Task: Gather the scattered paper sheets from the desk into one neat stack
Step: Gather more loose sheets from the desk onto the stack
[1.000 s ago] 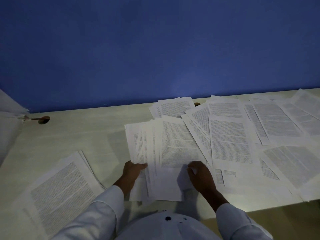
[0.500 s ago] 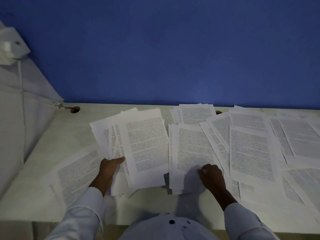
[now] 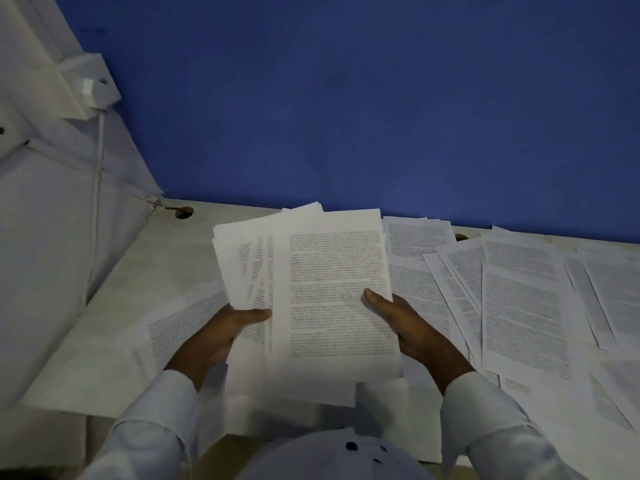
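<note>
I hold a loose bundle of printed paper sheets raised above the desk, its sheets fanned out unevenly at the left. My left hand grips the bundle's lower left edge, thumb on top. My right hand grips its right edge, thumb lying across the top page. Several more printed sheets lie overlapping on the desk to the right. One sheet lies flat at the left, partly hidden behind my left hand.
A blue wall backs the desk. A white side panel with a socket box and a hanging cable closes off the left. A cable hole sits in the desk's far left corner.
My left hand lifted its bundle off the desk and brought it to the middle. My right hand left the sheets lying on the desk and now grips the bundle's right edge.
</note>
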The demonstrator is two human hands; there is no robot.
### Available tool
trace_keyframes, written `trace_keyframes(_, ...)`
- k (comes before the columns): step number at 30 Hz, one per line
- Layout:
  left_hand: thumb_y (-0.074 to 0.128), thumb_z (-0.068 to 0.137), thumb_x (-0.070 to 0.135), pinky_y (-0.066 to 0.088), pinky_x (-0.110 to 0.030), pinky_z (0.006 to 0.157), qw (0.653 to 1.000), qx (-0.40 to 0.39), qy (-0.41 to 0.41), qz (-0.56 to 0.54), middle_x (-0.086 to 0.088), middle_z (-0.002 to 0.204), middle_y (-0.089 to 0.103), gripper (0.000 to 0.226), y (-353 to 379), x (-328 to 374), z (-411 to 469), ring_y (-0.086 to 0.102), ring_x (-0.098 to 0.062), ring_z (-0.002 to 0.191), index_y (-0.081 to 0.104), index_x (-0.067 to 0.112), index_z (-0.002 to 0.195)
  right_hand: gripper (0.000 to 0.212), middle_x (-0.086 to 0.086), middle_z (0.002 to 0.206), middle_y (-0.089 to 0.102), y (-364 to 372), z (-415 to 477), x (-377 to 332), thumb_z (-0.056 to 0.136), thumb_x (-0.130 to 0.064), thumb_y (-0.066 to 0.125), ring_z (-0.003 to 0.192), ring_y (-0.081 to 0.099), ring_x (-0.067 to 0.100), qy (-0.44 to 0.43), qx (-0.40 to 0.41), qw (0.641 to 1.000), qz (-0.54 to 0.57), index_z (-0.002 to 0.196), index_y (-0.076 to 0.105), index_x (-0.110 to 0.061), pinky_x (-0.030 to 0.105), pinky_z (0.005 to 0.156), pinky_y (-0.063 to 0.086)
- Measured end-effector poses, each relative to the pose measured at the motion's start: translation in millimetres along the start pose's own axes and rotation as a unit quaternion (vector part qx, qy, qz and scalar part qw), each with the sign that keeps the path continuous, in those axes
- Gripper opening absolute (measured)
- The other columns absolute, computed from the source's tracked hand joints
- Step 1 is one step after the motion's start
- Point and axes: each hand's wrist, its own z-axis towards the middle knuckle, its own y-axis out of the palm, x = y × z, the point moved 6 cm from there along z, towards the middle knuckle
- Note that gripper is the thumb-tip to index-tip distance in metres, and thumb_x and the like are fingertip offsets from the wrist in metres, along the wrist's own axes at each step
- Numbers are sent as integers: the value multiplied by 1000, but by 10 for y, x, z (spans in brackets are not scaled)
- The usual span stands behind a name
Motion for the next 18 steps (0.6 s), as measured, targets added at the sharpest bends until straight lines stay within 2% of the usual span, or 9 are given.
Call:
trace_keyframes(3, 99, 44, 22, 58, -42, 85, 992, -76, -79, -58, -16, 126, 65, 91, 234, -55, -150, 66, -32, 110, 63, 10, 127, 63, 13, 134, 61, 152, -51, 60, 80, -37, 76, 123, 58, 32, 6, -27, 999, 25, 135, 57, -13, 47, 108, 42)
trace_keyframes(5, 100, 40, 24, 60, -36, 76, 985, -92, -96, -114, -15, 117, 70, 78, 338, -51, -238, 71, -28, 100, 73, 6, 112, 69, 14, 133, 61, 196, -105, 101, 71, -38, 85, 122, 58, 33, 6, -46, 998, 51, 130, 61, -13, 43, 103, 46)
trace_keyframes(7, 90, 60, 30, 59, -35, 82, 979, -88, -98, -158, -14, 115, 71, 53, 418, -30, -252, 71, -25, 100, 76, 7, 106, 63, 14, 130, 63, 239, -176, 114, 72, -37, 83, 118, 61, 32, 4, -43, 996, 72, 127, 64, -13, 39, 97, 52)
trace_keyframes(8, 79, 74, 31, 55, -35, 94, 983, -73, -92, -141, -13, 121, 69, 46, 449, -20, -247, 68, -24, 106, 73, 7, 112, 57, 14, 129, 64, 252, -191, 128, 76, -35, 79, 117, 62, 30, 2, -24, 997, 70, 126, 64, -13, 38, 96, 52)
trace_keyframes(10, 63, 88, 26, 41, -35, 110, 996, -40, -61, -45, -11, 133, 62, 46, 484, -10, -201, 60, -21, 120, 60, 8, 130, 49, 10, 127, 66, 308, -197, 141, 82, -34, 74, 116, 63, 26, -8, 25, 999, 37, 125, 64, -15, 39, 101, 48)
trace_keyframes(13, 59, 94, 15, 42, -36, 109, 998, -45, -41, 6, -9, 132, 63, 38, 539, -50, -227, 61, -22, 120, 58, 10, 132, 44, 7, 123, 68, 405, -182, 167, 84, -33, 72, 117, 63, 25, -19, 58, 997, 36, 124, 65, -15, 38, 102, 47)
trace_keyframes(16, 58, 93, 13, 49, -38, 102, 995, -65, -68, -44, -12, 128, 65, 36, 446, -92, -352, 63, -28, 117, 61, 10, 129, 39, 4, 116, 72, 404, -223, 136, 84, -29, 66, 106, 68, 20, -25, 71, 995, 65, 120, 66, -15, 30, 86, 54)
trace_keyframes(18, 62, 90, 17, 51, -38, 99, 989, -105, -98, -29, -12, 131, 63, 42, 373, -150, -459, 61, -29, 119, 59, 12, 131, 42, 1, 114, 73, 398, -238, 146, 82, -31, 66, 103, 70, 15, -29, 72, 995, 61, 121, 65, -16, 23, 79, 55)
